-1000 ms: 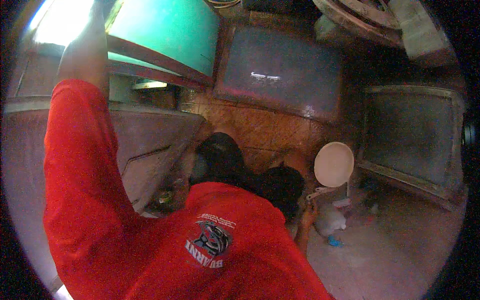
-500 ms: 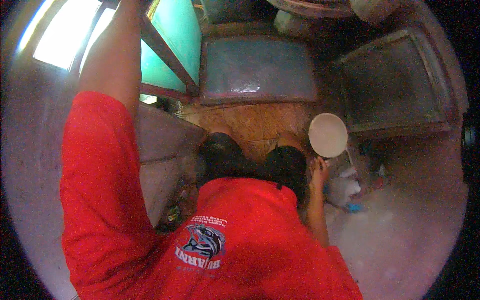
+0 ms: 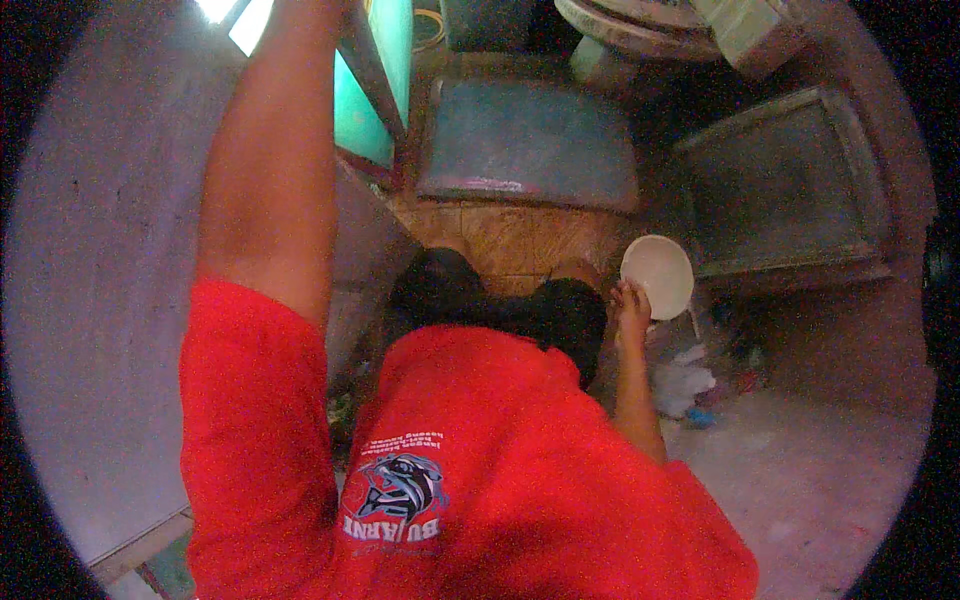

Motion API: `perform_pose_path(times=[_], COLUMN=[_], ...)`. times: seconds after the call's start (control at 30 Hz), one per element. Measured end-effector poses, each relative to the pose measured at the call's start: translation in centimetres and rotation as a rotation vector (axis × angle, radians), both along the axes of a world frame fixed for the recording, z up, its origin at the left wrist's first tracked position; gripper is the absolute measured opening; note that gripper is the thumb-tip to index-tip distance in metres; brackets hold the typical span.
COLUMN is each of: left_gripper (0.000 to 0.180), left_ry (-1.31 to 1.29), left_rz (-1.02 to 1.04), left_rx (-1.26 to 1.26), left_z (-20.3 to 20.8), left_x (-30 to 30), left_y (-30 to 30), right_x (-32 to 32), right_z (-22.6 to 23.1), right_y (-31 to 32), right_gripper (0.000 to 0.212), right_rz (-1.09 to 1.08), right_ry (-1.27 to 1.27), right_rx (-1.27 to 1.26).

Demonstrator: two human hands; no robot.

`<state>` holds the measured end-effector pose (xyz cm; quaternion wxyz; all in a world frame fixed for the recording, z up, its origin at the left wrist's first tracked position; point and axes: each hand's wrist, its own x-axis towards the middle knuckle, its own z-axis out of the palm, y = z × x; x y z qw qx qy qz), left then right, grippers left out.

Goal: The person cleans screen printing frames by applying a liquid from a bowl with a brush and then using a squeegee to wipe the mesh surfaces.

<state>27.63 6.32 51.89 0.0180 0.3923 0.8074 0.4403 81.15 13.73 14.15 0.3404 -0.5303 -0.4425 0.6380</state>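
My right hand grips the near-left rim of a pale, round, bowl-like dish, held out at my right side beside my knee. The dish's pale face is towards me, and nothing can be made out in it. My left arm stretches up and forward past the top edge, next to a turquoise door panel with a dark frame; the left hand itself is cut off. Below are my red shirt and dark shorts.
A framed grey panel stands ahead on brown floor tiles. Another framed dark panel leans at the right. A round wooden piece and a pale block sit at the far right. White plastic litter lies near my right forearm.
The view has turned slightly left. My left arm appears further right and covers more of the turquoise panel. My right fingers now show over the dish's rim.
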Motion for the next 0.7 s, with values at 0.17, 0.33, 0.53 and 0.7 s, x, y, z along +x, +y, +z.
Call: perform_pose_path(times=[0.17,0.33,0.53,0.7], left_gripper=[0.023,0.023,0.028,0.035], left_ry=[-0.025,-0.079,-0.178,-0.834], left_rz=[-0.052,-0.124,-0.223,-0.234], left_rx=[0.094,0.219,0.362,0.324], left_z=[2.3,2.3,1.3,-0.7], left_x=[-0.1,0.3,3.8,3.3], left_y=[0.1,-2.1,-2.4,-3.3], right_x=[-7.1,-13.8,-19.7,-19.7], right_z=[3.8,2.9,5.6,4.0], right_y=[3.7,4.2,7.4,11.3], right_gripper=[0.035,0.048,0.076,0.072], right_rz=[0.128,0.165,-0.083,-0.135], right_ry=[0.232,0.534,0.752,0.817], right_rx=[0.097,-0.165,-0.657,-0.606])
